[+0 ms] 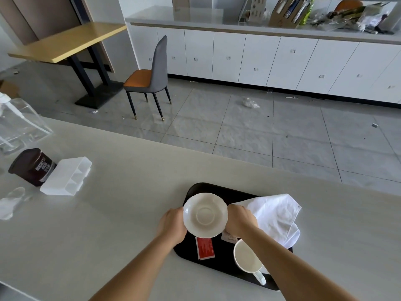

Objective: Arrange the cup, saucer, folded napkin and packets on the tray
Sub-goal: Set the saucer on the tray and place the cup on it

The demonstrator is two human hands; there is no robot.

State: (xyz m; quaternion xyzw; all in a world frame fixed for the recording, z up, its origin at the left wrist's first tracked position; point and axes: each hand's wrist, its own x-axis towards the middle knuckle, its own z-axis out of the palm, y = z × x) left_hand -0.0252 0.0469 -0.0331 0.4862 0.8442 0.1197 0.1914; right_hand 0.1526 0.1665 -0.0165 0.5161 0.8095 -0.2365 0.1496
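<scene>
A black tray [219, 191] lies on the pale counter in front of me. Over its far left part is a white saucer [205, 215], gripped at its left rim by my left hand [173, 224] and at its right rim by my right hand [240, 220]. A white cloth napkin [275, 216] lies loosely folded over the tray's right side. A red packet [205, 248] lies on the tray below the saucer. A white packet [229, 236] shows partly under my right wrist. A white cup [247, 257] stands at the tray's near right, handle toward me.
On the counter at left lie a dark cocoa tub [32, 166] on its side, a white plastic divided box [67, 177] and clear plastic containers [19, 124]. The counter's far edge drops to a tiled floor with a grey chair [152, 77].
</scene>
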